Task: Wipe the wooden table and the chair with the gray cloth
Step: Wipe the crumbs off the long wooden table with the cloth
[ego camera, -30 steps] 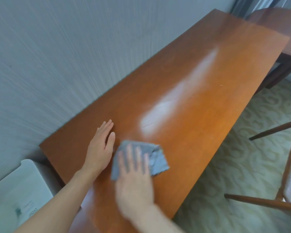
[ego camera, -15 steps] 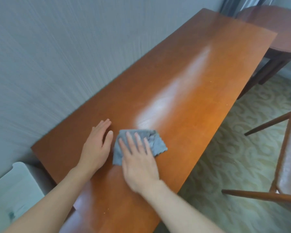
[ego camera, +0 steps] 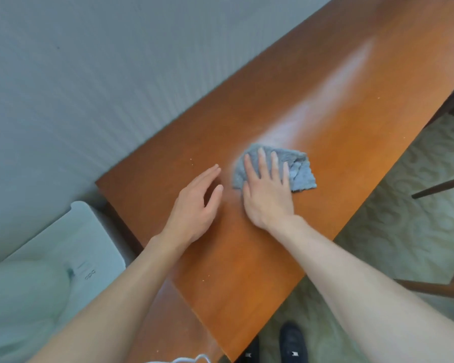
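Presently: right hand (ego camera: 266,195), fingers flat, presses cloth (ego camera: 300,170) on worktop (ego camera: 338,142); left hand (ego camera: 194,205) flat beside it. Specks remain; chair (ego camera: 440,286) seemingly unwiped. Judged early.

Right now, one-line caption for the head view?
Right hand presses gray cloth flat on wooden table; left hand rests beside.
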### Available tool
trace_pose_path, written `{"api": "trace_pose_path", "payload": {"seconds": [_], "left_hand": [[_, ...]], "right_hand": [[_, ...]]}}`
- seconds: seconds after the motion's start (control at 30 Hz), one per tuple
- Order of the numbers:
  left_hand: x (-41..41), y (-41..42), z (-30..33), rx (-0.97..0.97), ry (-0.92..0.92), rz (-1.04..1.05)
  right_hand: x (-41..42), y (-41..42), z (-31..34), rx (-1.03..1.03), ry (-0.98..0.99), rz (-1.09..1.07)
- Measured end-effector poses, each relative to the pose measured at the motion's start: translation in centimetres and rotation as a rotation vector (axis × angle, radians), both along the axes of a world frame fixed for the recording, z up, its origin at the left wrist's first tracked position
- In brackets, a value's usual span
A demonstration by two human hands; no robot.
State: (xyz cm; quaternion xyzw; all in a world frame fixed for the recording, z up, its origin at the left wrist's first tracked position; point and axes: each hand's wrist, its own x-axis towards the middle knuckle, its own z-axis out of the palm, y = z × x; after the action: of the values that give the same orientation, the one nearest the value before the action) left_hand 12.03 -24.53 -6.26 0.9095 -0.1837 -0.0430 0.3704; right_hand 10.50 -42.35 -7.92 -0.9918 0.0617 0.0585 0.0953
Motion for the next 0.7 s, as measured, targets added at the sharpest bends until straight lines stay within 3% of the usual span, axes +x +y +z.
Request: {"api": "trace_pose_path", "payload": {"seconds": [0.2,0.37,0.47,0.6,0.7], "left_hand": [[-2.5,-0.3,0.1,0.083,0.049,-0.106],[-2.4,2.2,-0.5,0.023,0.076,-0.099],[-1.2,2.6,-0.8,0.166,0.047,-0.140],[1.3,4.7,-1.3,0.455,-0.046,-0.003],[0.9,6.4,-1.7,0.459,-0.052,0.137]], "right_hand": [[-4.2,8.3,0.0,-0.047,0.052,0.395],[-3.2,4.8,0.8,0.232,0.018,0.491],[-2.2,3.0,0.8,0.275,-0.016,0.403],[1.6,0.5,-0.2,0.079,-0.006,0.101],[5.2,1.3,0.0,0.042,0.030,0.003]]}}
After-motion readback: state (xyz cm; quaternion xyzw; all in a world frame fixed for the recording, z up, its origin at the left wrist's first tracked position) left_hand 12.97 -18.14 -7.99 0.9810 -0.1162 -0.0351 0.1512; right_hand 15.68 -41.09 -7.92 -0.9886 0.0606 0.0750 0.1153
